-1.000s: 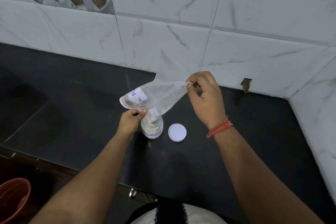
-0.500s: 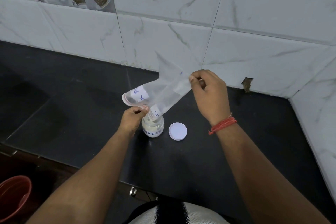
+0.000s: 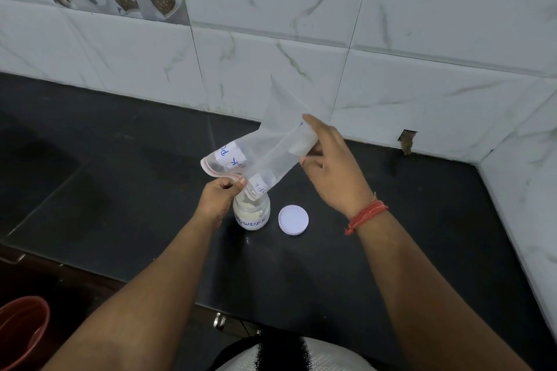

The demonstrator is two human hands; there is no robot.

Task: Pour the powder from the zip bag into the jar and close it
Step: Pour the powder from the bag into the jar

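A clear zip bag (image 3: 265, 150) is held tilted above a small jar (image 3: 252, 214) that stands on the black desk (image 3: 150, 214), with the bag's mouth corner dipping into the jar's open top. The left hand (image 3: 218, 196) pinches the bag's red-striped zip edge between thumb and curled fingers, just beside the jar's rim. The right hand (image 3: 331, 166) is at the bag's raised bottom end; its fingers are fairly straight and spread, the index finger lying along the bag's upper edge and the thumb below it, touching the plastic rather than clamping it. A red thread band (image 3: 366, 217) circles the right wrist. Pale powder (image 3: 250, 215) sits inside the jar, above a label reading "POWDER". The white lid (image 3: 293, 219) lies flat on the desk just right of the jar, apart from it. White marble tiles (image 3: 422, 39) back the desk, and a red bucket (image 3: 21, 331) shows at the lower left.
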